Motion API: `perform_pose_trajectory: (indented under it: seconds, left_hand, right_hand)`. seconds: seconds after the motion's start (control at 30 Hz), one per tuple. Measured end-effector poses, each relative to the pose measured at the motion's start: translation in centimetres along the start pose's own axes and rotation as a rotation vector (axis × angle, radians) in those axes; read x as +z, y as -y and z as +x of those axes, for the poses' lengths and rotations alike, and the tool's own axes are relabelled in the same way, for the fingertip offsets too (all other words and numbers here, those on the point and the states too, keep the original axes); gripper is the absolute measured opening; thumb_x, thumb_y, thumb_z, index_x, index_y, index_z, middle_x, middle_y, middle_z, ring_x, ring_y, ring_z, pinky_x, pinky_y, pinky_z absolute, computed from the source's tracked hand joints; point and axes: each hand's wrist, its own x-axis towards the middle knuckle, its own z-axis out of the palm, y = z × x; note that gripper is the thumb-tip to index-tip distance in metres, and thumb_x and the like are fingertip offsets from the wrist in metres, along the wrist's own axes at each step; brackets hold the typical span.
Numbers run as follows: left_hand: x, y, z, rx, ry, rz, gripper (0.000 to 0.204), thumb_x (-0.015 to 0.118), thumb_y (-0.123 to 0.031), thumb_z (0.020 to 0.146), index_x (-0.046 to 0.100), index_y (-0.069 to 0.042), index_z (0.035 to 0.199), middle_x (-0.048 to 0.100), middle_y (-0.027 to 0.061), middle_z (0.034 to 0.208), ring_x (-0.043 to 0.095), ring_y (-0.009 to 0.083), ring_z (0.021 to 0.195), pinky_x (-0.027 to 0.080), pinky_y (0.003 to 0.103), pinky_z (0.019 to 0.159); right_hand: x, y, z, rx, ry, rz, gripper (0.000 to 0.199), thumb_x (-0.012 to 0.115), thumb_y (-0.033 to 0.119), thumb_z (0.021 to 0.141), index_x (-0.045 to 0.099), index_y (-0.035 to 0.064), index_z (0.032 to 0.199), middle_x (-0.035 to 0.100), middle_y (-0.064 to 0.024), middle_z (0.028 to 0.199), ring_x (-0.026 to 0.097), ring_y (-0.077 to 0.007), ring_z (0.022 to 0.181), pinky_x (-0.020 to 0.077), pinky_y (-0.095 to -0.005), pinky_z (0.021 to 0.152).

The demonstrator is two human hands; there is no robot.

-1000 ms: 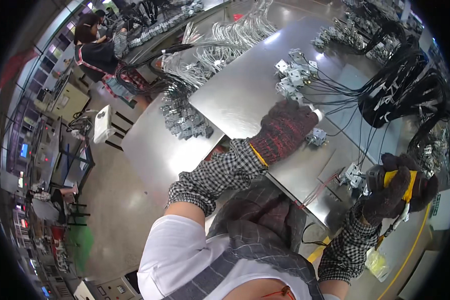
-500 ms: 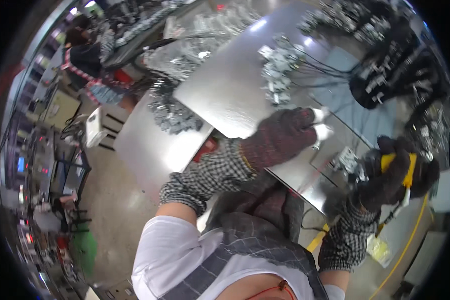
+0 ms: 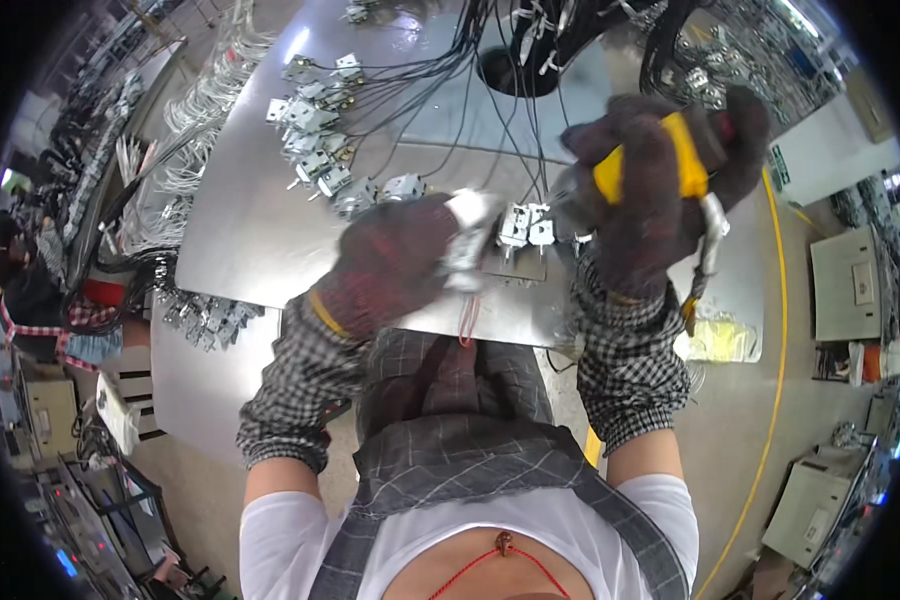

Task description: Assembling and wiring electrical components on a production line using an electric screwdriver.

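My left hand, in a dark knitted glove with white-covered fingertips, is closed above the metal table's near edge. Motion blurs its fingertips and a silvery shape at them. Gloved as well, my right hand is wrapped round a yellow-and-black hand-held power tool; a pale cable or hose hangs from its grip. Between my hands, small silver metal fittings rest on a flat plate, with dark cables running away from them. A reddish loop hangs at the edge below my left hand.
The metal table holds a row of silver fittings on black cables. Those cables lead to a dark round opening. More fittings lie at left. A person is at far left. A yellow line crosses the floor at right.
My view has swung to the right, so the table appears turned and shifted left. My right hand, still gripping the tool, has risen to the table's right side; my left stays near the front edge.
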Motion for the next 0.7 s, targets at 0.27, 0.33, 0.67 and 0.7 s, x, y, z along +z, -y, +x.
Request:
perform_pose_trajectory:
  seconds: [0.27, 0.33, 0.67, 0.7]
  left_hand:
    - [3.2, 1.1, 3.2, -0.463, 0.028, -0.769, 0.071, 0.084, -0.042, 0.068, 0.058, -0.008, 0.124, 0.069, 0.0119, 0.098, 0.068, 0.0228, 0.086, 0.053, 0.036, 0.079]
    - [2.8, 0.9, 3.5, -0.487, 0.102, -0.711, 0.064, 0.084, -0.03, 0.068, 0.058, -0.004, 0.12, 0.069, 0.0113, 0.096, 0.067, 0.0215, 0.082, 0.054, 0.034, 0.075]
    - [1.8, -0.4, 3.9, -0.484, 0.243, -0.404, 0.071, 0.083, -0.044, 0.065, 0.058, -0.01, 0.123, 0.07, 0.0131, 0.096, 0.069, 0.0261, 0.089, 0.053, 0.037, 0.077]
    - [1.8, -0.3, 3.6, -0.494, 0.237, -0.474, 0.074, 0.083, -0.046, 0.065, 0.058, -0.009, 0.123, 0.069, 0.013, 0.098, 0.068, 0.0264, 0.094, 0.053, 0.037, 0.08]
  right_hand:
    - [-2.4, -1.2, 0.6, 0.056, -0.158, 0.281, 0.064, 0.06, 0.01, 0.092, 0.02, 0.0103, 0.142, 0.065, -0.0164, 0.085, 0.064, -0.0221, 0.059, 0.0575, -0.0341, 0.053]
    - [-1.9, -1.6, -0.3, 0.121, -0.193, 0.377, 0.065, 0.06, 0.009, 0.092, 0.021, 0.0121, 0.143, 0.065, -0.0169, 0.085, 0.064, -0.0222, 0.058, 0.0575, -0.0338, 0.053]
    - [-2.0, -1.6, -2.3, 0.315, -0.043, 0.64, 0.053, 0.058, 0.02, 0.094, 0.033, 0.0086, 0.139, 0.062, -0.0236, 0.103, 0.068, -0.0319, 0.075, 0.0587, -0.0484, 0.065]
    - [-2.3, -2.0, -2.8, 0.361, -0.021, 0.732, 0.052, 0.057, 0.023, 0.094, 0.034, 0.0082, 0.138, 0.061, -0.0241, 0.104, 0.068, -0.033, 0.077, 0.0586, -0.0505, 0.066]
